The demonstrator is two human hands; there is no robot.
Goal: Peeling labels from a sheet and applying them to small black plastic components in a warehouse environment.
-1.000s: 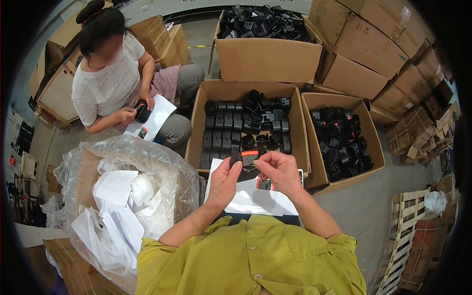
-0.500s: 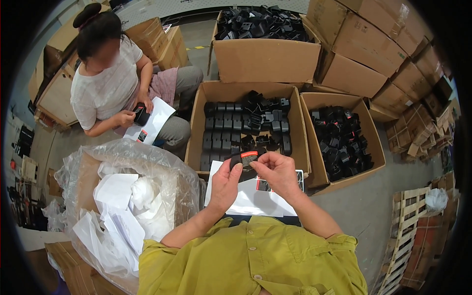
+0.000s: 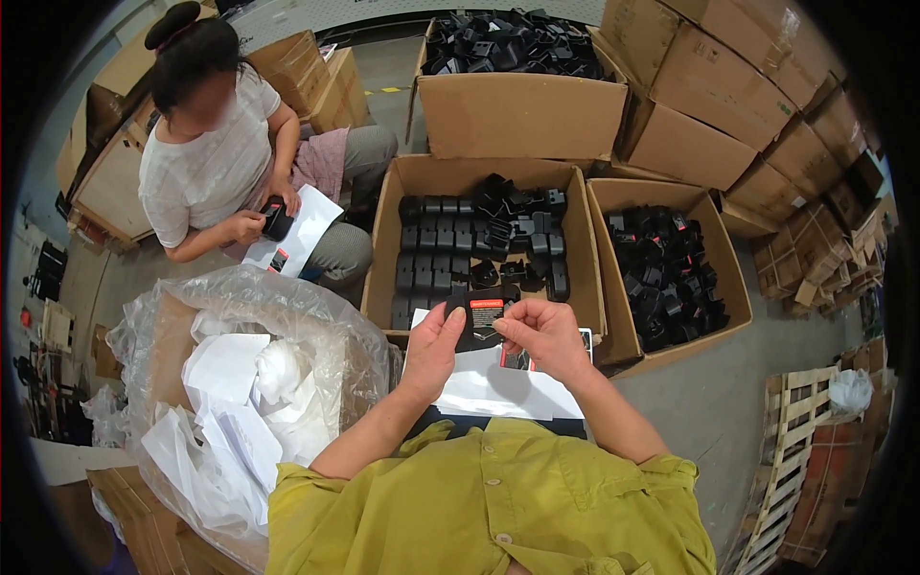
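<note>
My left hand is closed round a black plastic part, thumb on its near face. A small red-and-black label lies against that face. My right hand pinches at the label's right edge with thumb and forefinger; the fingertips partly cover that edge. Below both hands, white sheets rest on my lap. Another red-and-black label shows on them, partly behind my right hand.
Ahead stands a cardboard box with black parts in rows. More boxes of black parts stand at right and behind. A plastic-lined box at left holds waste paper. A co-worker sits at far left, holding a black part.
The black part has turned more upright and now faces me more squarely. My right fingers have shifted slightly down along the label's right side.
</note>
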